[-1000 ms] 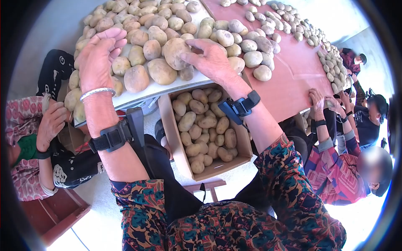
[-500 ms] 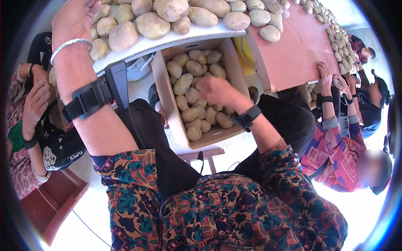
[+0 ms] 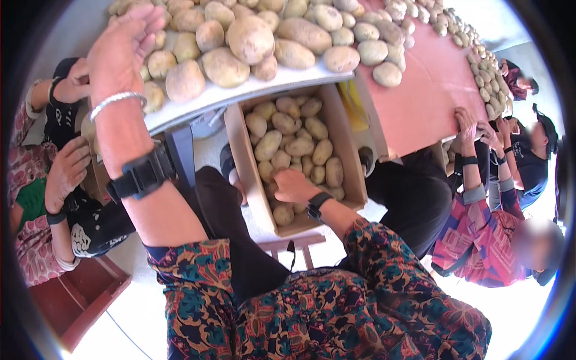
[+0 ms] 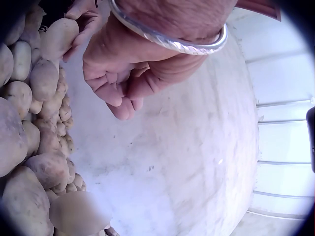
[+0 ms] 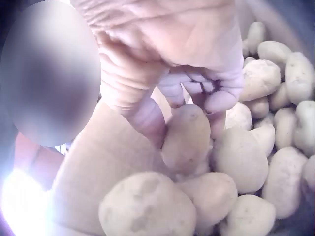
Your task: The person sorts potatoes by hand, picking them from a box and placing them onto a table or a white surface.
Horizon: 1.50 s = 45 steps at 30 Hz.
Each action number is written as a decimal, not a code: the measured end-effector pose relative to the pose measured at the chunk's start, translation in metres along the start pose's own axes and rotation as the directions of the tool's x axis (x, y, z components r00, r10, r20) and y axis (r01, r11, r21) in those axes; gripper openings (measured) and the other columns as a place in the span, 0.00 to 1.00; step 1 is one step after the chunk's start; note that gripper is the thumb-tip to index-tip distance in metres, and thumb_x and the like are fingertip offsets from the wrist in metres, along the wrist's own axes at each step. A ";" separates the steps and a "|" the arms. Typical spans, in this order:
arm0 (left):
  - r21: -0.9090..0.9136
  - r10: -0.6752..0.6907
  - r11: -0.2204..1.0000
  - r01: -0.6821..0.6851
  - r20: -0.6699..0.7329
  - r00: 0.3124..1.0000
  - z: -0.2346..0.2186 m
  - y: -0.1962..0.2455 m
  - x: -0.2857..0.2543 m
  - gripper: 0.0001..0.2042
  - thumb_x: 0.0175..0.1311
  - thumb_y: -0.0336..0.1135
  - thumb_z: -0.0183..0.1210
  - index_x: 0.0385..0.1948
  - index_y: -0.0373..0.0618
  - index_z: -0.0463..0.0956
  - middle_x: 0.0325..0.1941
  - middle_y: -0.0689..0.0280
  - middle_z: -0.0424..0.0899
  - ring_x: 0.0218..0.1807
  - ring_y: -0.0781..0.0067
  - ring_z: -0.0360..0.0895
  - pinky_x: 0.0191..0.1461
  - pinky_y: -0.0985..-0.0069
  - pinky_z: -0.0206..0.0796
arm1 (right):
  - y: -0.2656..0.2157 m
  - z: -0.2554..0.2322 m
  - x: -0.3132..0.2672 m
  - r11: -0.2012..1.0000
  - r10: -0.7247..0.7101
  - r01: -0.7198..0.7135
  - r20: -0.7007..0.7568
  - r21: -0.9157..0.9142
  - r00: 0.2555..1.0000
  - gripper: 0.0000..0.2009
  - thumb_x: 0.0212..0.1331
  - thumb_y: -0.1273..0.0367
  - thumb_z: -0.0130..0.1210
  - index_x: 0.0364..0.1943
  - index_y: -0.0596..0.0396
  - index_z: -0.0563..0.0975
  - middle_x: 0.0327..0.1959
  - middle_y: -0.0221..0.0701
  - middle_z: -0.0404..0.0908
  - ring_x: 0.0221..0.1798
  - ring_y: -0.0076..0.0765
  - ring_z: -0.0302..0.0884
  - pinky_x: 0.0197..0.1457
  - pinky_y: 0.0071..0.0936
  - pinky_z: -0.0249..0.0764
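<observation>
My right hand [image 3: 295, 186] reaches into the near part of a cardboard box [image 3: 354, 174] full of potatoes. In the right wrist view, its thumb and fingers pinch a small oval potato [image 5: 188, 137] among the others, close to the box wall. My left hand [image 3: 123, 57], with a silver bangle [image 3: 119, 102] at the wrist, hovers over the left side of the potato-covered table. Its fingers curl loosely and hold nothing, as the left wrist view also shows. Beside it on the table lies a large round potato [image 3: 251, 39], resting on others.
The white tabletop [image 3: 198, 99] edge overhangs the far end of the box. A reddish board [image 3: 420, 102] carries more potatoes at the right. People sit close on both sides, one reaching hand [image 3: 67, 171] near at left. A red wooden crate [image 3: 96, 294] stands low at left.
My right hand has left the large potato on the table and gone down into the box, then moved toward its near end. The left hand stays over the table's left side.
</observation>
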<state>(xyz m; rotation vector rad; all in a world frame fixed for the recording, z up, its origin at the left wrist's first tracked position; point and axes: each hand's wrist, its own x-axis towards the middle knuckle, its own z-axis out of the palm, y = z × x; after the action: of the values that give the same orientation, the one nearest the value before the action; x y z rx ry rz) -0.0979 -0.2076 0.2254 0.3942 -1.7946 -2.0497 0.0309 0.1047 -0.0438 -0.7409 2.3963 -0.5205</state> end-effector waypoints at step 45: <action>0.754 -0.049 0.613 -0.235 0.333 0.941 -0.024 -0.041 0.000 0.19 0.60 0.27 0.51 0.54 0.37 0.75 0.45 0.59 0.81 0.47 0.68 0.76 0.55 0.75 0.66 | -0.089 -0.185 -0.007 0.952 -0.149 0.292 -0.689 0.095 0.709 0.07 0.53 0.75 0.54 0.36 0.57 0.79 0.32 0.42 0.80 0.40 0.52 0.79 0.44 0.41 0.76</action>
<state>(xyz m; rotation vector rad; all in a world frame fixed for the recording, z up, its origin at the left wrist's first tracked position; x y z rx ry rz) -0.0907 -0.2244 0.1817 0.1709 -2.8214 -1.1570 -0.0451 0.0756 0.1449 -0.8601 2.8542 -1.3119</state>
